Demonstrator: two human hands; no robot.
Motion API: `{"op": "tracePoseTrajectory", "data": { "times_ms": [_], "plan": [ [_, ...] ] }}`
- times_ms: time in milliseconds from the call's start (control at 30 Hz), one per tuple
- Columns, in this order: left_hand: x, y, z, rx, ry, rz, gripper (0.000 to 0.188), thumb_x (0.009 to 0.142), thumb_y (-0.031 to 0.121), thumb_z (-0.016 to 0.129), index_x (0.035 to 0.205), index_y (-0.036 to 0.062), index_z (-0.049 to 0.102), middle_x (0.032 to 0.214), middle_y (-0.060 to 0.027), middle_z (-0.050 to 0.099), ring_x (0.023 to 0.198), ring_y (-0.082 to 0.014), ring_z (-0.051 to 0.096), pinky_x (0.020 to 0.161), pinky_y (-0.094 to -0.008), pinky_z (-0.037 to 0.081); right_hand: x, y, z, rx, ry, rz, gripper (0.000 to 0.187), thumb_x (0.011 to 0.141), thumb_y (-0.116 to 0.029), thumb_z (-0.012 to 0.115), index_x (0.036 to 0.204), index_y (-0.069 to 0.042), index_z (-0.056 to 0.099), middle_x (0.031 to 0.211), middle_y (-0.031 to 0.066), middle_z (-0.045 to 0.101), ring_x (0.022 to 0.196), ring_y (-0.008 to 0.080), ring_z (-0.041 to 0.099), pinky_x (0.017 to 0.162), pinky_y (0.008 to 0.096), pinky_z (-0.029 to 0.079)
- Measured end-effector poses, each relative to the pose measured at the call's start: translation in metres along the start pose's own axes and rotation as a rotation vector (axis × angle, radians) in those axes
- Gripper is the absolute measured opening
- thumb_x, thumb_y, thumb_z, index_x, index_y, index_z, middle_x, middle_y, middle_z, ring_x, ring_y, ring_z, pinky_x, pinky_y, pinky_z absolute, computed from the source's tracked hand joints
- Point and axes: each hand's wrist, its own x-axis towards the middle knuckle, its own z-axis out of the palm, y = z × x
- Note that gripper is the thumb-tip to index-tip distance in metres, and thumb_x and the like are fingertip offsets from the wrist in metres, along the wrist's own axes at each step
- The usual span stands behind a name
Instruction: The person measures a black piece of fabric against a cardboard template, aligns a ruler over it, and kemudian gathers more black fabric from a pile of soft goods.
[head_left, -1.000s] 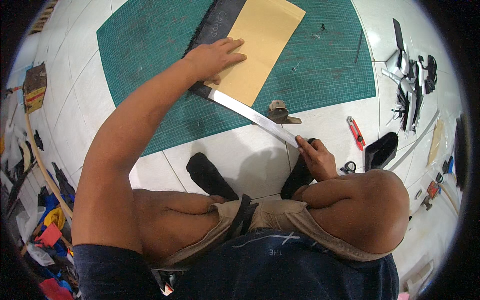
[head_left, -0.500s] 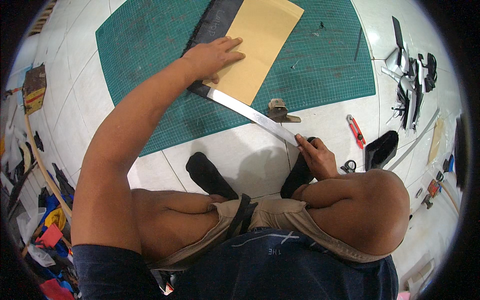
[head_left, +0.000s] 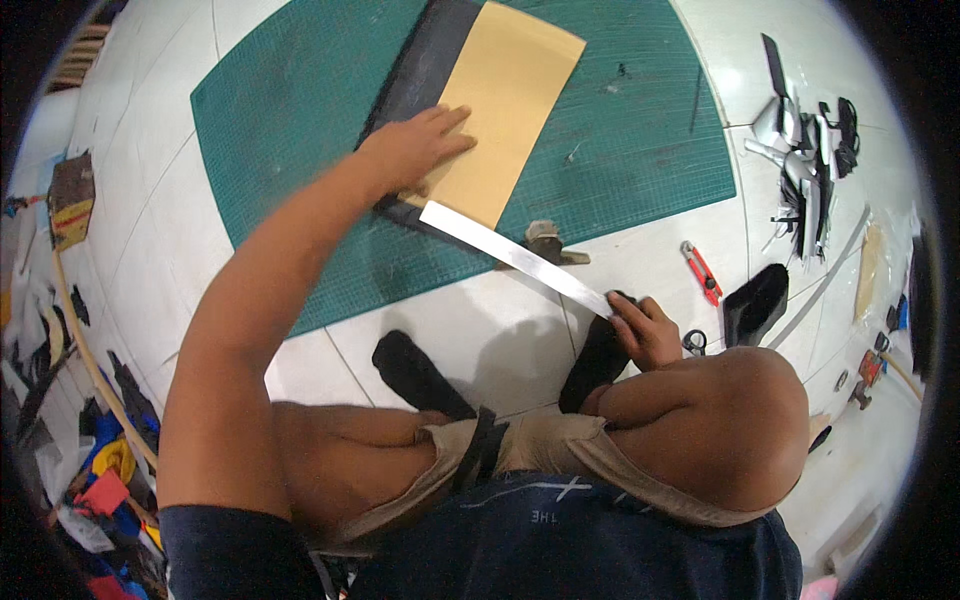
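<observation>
Steel ruler (head_left: 520, 257) between left hand (head_left: 412, 150) and right hand (head_left: 648, 328).

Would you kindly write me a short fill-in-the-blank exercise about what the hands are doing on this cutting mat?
1. The left hand presses flat on the ____ sheet.
2. The right hand holds one end of the long metal ____.
3. The sheet lies on a ____ cutting mat.
4. A red utility knife lies on the white ____, off the mat.

Missing words: tan; ruler; green; floor
</observation>
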Motion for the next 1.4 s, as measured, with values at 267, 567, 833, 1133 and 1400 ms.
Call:
{"op": "tracePoseTrajectory", "data": {
  "times_ms": [267,567,833,1133,1400],
  "plan": [
    [-0.002,0.012,-0.021,-0.05,-0.059,-0.022,0.09,0.06,0.013,0.088,0.14,0.0194,0.047,0.157,-0.0083,0.028,0.143,-0.0294,0.033,0.103,-0.0395,0.052,0.006,0.053,-0.049,0.081,0.495,0.337,0.044,0.095,-0.015,0.063,0.137,-0.005,0.054,0.094,0.0175,0.056,0.086,0.0289,0.058,0.08,0.0386,0.047],
    [0.005,0.014,-0.023,-0.053,-0.072,-0.007,0.095,0.059,0.012,0.089,0.142,0.0189,0.043,0.158,-0.0104,0.025,0.144,-0.0315,0.031,0.106,-0.0403,0.05,0.123,0.156,-0.105,-0.105,0.597,0.425,0.053,0.093,-0.025,0.062,0.144,-0.018,0.047,0.1,0.0199,0.056,0.089,0.0369,0.061,0.081,0.0446,0.049],
    [0.002,0.013,-0.032,-0.142,-0.091,-0.017,0.082,0.068,0.015,0.083,0.141,0.0166,0.046,0.158,-0.0135,0.027,0.143,-0.0346,0.031,0.11,-0.0438,0.043,0.148,0.158,-0.094,-0.32,0.637,0.488,0.05,0.09,-0.027,0.065,0.138,-0.021,0.053,0.108,0.02,0.06,0.095,0.0362,0.062,0.083,0.0466,0.05],
    [0.031,-0.038,-0.046,-0.299,0.447,-0.285,0.041,0.083,0.013,0.067,0.121,0.003,0.058,0.119,-0.0218,0.059,0.113,-0.0399,0.055,0.097,-0.0461,0.046,0.251,0.036,-0.106,0.146,0.357,0.018,0.056,0.087,-0.039,0.07,0.13,-0.006,0.056,0.122,0.019,0.059,0.114,0.0361,0.057,0.098,0.0448,0.046],
    [0.087,-0.068,-0.068,-0.369,0.492,-0.316,0.045,0.086,0.013,0.067,0.128,0.0033,0.055,0.133,-0.0228,0.052,0.122,-0.0425,0.051,0.104,-0.0462,0.042,0.358,0.021,-0.093,0.135,0.259,-0.043,0.05,0.087,-0.043,0.069,0.119,-0.005,0.063,0.118,0.0224,0.061,0.112,0.0352,0.058,0.095,0.0459,0.047]
  ]
}}
